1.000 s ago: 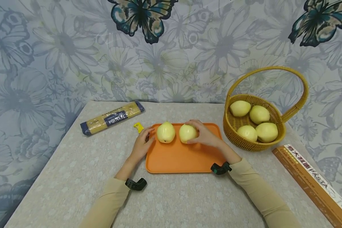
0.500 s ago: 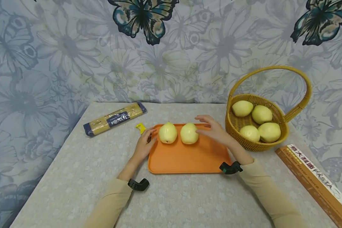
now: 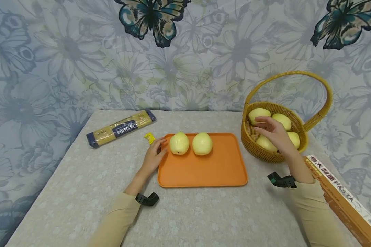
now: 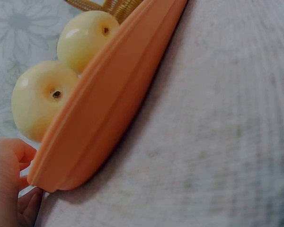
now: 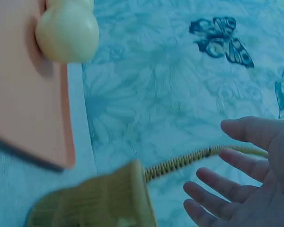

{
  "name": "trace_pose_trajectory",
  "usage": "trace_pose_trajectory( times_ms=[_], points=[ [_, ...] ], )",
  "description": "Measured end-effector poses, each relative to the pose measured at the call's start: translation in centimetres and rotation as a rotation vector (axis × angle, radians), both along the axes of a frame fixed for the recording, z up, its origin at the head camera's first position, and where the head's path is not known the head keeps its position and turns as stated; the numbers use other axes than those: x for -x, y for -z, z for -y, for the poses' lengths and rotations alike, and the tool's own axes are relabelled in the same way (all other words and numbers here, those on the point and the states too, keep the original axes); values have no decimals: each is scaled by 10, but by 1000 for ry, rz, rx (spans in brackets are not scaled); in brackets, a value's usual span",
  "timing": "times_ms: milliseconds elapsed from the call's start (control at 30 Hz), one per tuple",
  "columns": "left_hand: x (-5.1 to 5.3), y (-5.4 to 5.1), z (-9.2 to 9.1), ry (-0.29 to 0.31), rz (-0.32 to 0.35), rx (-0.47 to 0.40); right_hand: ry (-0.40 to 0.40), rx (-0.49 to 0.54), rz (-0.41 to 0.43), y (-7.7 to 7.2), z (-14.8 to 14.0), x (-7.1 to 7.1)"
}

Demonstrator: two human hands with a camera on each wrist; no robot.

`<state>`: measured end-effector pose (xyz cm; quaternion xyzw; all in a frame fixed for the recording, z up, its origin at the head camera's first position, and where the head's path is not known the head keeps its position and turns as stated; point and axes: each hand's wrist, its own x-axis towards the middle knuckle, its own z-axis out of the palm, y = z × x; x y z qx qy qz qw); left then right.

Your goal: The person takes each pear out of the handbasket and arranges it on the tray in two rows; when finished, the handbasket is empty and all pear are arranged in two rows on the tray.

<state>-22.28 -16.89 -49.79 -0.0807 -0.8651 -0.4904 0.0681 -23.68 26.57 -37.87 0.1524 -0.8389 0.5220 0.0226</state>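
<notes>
Tray [image 3: 204,175], at the left hand [image 3: 154,156]: orange, smooth, plastic by its look, soft sheen
Fruits [image 3: 202,144], between the hands: smooth, waxy-looking skins with bright highlights
Basket [image 3: 256,153], below the right hand [image 3: 273,132]: tightly woven, wicker-like, ribbed, slight gloss on the handle
Packet [image 3: 122,128], beyond the left hand: shiny, crinkled plastic film
Yellow piece [image 3: 149,138], just beyond the left hand: glossy, plastic-looking
Box [image 3: 347,202], right of the right hand: smooth printed card
Surface [image 3: 204,216], beneath both: matt, fine-textured cloth
Backdrop [image 3: 185,75], beyond both: matt printed cloth
Sleeves [image 3: 115,219], behind the hands: matt cloth
</notes>
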Motion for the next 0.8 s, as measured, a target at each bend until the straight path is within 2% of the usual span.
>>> trace_pose_trajectory(
  times_ms=[133, 267, 400, 500, 667, 800],
  points=[
    [0, 0, 0, 3, -2, 6, 92, -99, 9, 0, -26, -3],
    [0, 1, 0, -4, -18, 5, 120, -175, 49, 0, -47, -4],
    [0, 0, 0, -4, -24, 8, 121, -186, 74, -1, -58, -3],
    [0, 0, -1, -3, -15, 2, 102, -223, 114, -1, -58, -1],
    [0, -2, 0, -1, -4, 12, 35, -289, 240, 4, -55, 7],
    [-1, -2, 0, 3, -2, 18, -31, -331, 278, 12, -55, 10]
  ],
)
